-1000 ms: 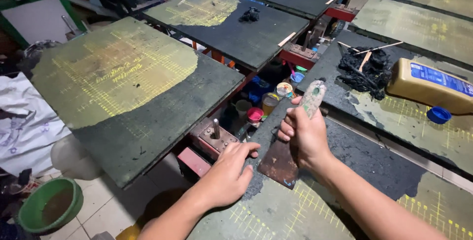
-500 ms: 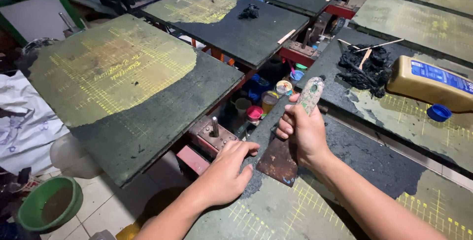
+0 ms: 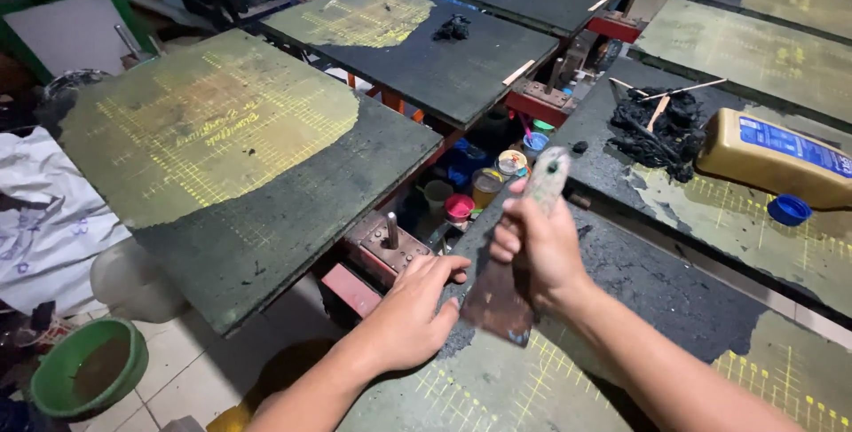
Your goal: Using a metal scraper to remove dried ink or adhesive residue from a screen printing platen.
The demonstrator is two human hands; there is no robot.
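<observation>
My right hand (image 3: 537, 246) grips the paint-stained handle of a wide rusty scraper (image 3: 499, 306). Its blade presses on the near dark board (image 3: 674, 294) at the line where black coating meets the yellow-green gridded surface. My left hand (image 3: 413, 312) rests flat on that board's near left edge, fingers spread, right beside the blade. A heap of scraped black residue (image 3: 655, 126) with wooden sticks in it lies at the far end of the same board.
A yellow plastic bottle (image 3: 774, 157) lies on its side with its blue cap (image 3: 788, 210) off beside it. Small paint pots (image 3: 484, 185) stand in the gap between boards. A large half-scraped board (image 3: 222, 157) is to the left, a green basin (image 3: 87, 377) on the floor.
The scraper and my right hand have shifted slightly along the board; my left hand stays planted on the edge.
</observation>
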